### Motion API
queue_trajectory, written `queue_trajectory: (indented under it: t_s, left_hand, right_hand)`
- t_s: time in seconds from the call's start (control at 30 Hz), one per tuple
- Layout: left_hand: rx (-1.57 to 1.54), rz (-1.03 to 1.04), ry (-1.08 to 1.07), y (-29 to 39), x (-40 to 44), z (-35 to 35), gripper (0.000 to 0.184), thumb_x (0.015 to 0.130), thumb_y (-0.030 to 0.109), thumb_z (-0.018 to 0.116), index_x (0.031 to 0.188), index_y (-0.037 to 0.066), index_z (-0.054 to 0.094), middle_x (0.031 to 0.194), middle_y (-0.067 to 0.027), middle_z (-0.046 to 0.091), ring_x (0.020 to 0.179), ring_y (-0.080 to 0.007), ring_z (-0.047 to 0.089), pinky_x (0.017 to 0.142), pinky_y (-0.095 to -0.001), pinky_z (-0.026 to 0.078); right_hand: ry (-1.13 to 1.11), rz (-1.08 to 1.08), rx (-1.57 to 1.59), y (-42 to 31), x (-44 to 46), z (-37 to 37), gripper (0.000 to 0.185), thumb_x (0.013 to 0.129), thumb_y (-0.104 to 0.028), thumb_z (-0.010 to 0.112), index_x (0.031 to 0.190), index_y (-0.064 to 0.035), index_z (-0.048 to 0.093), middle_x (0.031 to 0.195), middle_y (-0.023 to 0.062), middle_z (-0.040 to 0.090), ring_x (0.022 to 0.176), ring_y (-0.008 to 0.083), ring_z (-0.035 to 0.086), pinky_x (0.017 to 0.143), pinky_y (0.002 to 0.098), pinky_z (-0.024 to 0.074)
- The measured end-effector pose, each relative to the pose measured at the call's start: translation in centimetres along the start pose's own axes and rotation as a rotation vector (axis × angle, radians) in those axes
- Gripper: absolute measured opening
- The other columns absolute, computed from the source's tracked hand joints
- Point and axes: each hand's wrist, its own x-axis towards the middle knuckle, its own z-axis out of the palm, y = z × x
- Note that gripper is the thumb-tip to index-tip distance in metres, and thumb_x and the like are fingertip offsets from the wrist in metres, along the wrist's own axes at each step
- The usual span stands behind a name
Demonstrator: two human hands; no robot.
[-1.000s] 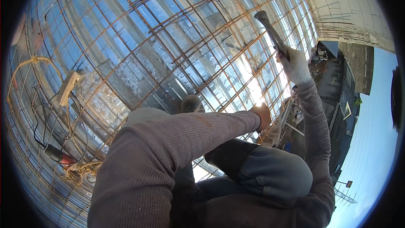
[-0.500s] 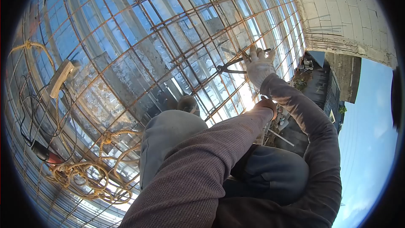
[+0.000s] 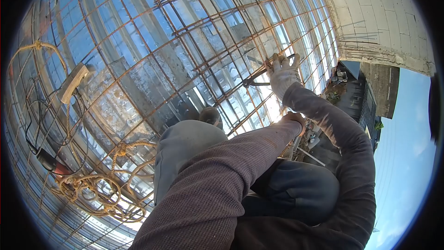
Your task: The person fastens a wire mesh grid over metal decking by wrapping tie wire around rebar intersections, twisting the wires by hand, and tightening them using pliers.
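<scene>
My right hand, in a pale glove, holds dark metal pincers by the handles. Their handles are spread apart, and the head lies at the rusty rebar mesh. Just below it in the view, my left hand is curled closed beside the mesh edge. Glare and the wrist hide most of its fingers, so what it grips cannot be made out. Both arms wear long brownish sleeves, and the left forearm crosses in front of my knees.
Coiled rope, a wooden-handled tool, black cable and a red-and-black tool lie at the left on the mesh over metal decking. A block wall rises upper right. Beyond the right edge is a drop with debris.
My right hand has come down and left from its raised position, bringing the pincers to the mesh with their handles spread. My left hand has shifted slightly right. More rope now shows.
</scene>
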Motion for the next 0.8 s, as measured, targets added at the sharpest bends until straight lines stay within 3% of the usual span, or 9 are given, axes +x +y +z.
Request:
queue_trajectory:
  t_s: [0.1, 0.17, 0.27, 0.4, 0.6, 0.67, 0.7, 0.73, 0.8]
  left_hand:
    - [-0.035, -0.013, 0.059, -0.2, 1.4, 1.0, 0.054, 0.083, 0.020, 0.079, 0.130, -0.002, 0.064, 0.131, -0.0191, 0.066, 0.118, -0.0326, 0.067, 0.092, -0.0425, 0.059]
    - [-0.041, -0.003, 0.065, 0.1, 0.0, 0.2, 0.051, 0.083, 0.020, 0.079, 0.127, -0.002, 0.066, 0.127, -0.0182, 0.069, 0.116, -0.0316, 0.067, 0.092, -0.0418, 0.059]
    - [-0.014, -0.005, 0.062, -0.1, 1.4, 0.8, 0.049, 0.084, 0.020, 0.077, 0.127, 0.001, 0.067, 0.127, -0.0172, 0.069, 0.116, -0.0314, 0.068, 0.092, -0.0426, 0.058]
    - [0.024, 0.051, 0.057, -0.1, -0.6, -0.2, 0.047, 0.085, 0.022, 0.075, 0.128, 0.003, 0.068, 0.127, -0.0167, 0.069, 0.116, -0.0319, 0.068, 0.092, -0.0434, 0.058]
    - [-0.139, 0.007, 0.161, -0.2, -0.4, 0.5, 0.047, 0.087, 0.021, 0.072, 0.130, 0.002, 0.066, 0.134, -0.0162, 0.065, 0.121, -0.0314, 0.064, 0.096, -0.0428, 0.056]
    - [0.035, 0.050, -0.016, 0.1, -0.9, -0.7, 0.046, 0.086, 0.020, 0.071, 0.129, 0.002, 0.066, 0.135, -0.0162, 0.064, 0.126, -0.0305, 0.061, 0.099, -0.0421, 0.055]
    - [0.033, 0.046, -0.019, 0.0, -0.7, -0.7, 0.046, 0.086, 0.020, 0.071, 0.129, 0.002, 0.066, 0.135, -0.0162, 0.064, 0.126, -0.0305, 0.061, 0.099, -0.0421, 0.055]
    - [0.014, 0.034, -0.045, 0.0, -0.5, -0.6, 0.047, 0.086, 0.019, 0.071, 0.129, 0.002, 0.066, 0.135, -0.0161, 0.064, 0.126, -0.0310, 0.061, 0.099, -0.0420, 0.055]
    - [-0.007, 0.017, -0.075, 0.0, -0.9, -0.6, 0.048, 0.086, 0.019, 0.071, 0.130, 0.002, 0.065, 0.135, -0.0160, 0.064, 0.126, -0.0314, 0.061, 0.099, -0.0418, 0.055]
  right_hand:
    - [-0.028, -0.033, -0.220, -0.6, 0.1, 0.3, 0.059, 0.092, -0.017, 0.058, 0.147, 0.0022, 0.049, 0.158, 0.0319, 0.031, 0.136, 0.0483, 0.046, 0.103, 0.0864, 0.0155]
    - [-0.020, -0.018, -0.317, -0.4, 0.3, 0.9, 0.046, 0.099, -0.014, 0.049, 0.141, 0.0033, 0.054, 0.143, 0.0338, 0.051, 0.120, 0.0516, 0.058, 0.107, 0.0839, 0.0133]
    - [0.145, -0.064, -0.312, -0.1, -0.1, 1.4, 0.041, 0.098, -0.014, 0.052, 0.132, 0.0071, 0.060, 0.134, 0.0349, 0.058, 0.106, 0.0517, 0.065, 0.109, 0.0814, 0.0181]
    - [0.171, -0.069, -0.234, 0.0, -0.7, 1.2, 0.038, 0.097, -0.014, 0.053, 0.129, 0.0059, 0.063, 0.134, 0.0374, 0.056, 0.103, 0.0507, 0.066, 0.108, 0.0795, 0.0233]
    - [0.001, 0.014, -0.088, 0.3, -0.7, 1.5, 0.031, 0.092, -0.016, 0.059, 0.116, 0.0010, 0.069, 0.127, 0.0295, 0.064, 0.121, 0.0442, 0.058, 0.106, 0.0695, 0.0322]
    - [0.365, -0.030, -0.132, 1.3, -0.4, 3.6, 0.026, 0.090, -0.017, 0.060, 0.109, -0.0017, 0.070, 0.115, 0.0229, 0.069, 0.125, 0.0374, 0.054, 0.106, 0.0660, 0.0327]
    - [0.176, -0.008, -0.055, 1.4, -0.6, 2.0, 0.026, 0.091, -0.018, 0.064, 0.111, -0.0023, 0.070, 0.105, 0.0172, 0.072, 0.110, 0.0339, 0.065, 0.091, 0.0551, 0.0455]
    - [0.175, -0.012, -0.049, 1.5, -0.5, 2.1, 0.026, 0.091, -0.018, 0.064, 0.111, -0.0023, 0.070, 0.105, 0.0172, 0.072, 0.110, 0.0339, 0.065, 0.091, 0.0551, 0.0455]
    - [0.011, 0.026, 0.088, 2.0, 0.0, 2.7, 0.021, 0.091, -0.018, 0.064, 0.106, -0.0051, 0.070, 0.099, 0.0133, 0.073, 0.104, 0.0298, 0.069, 0.085, 0.0434, 0.0543]
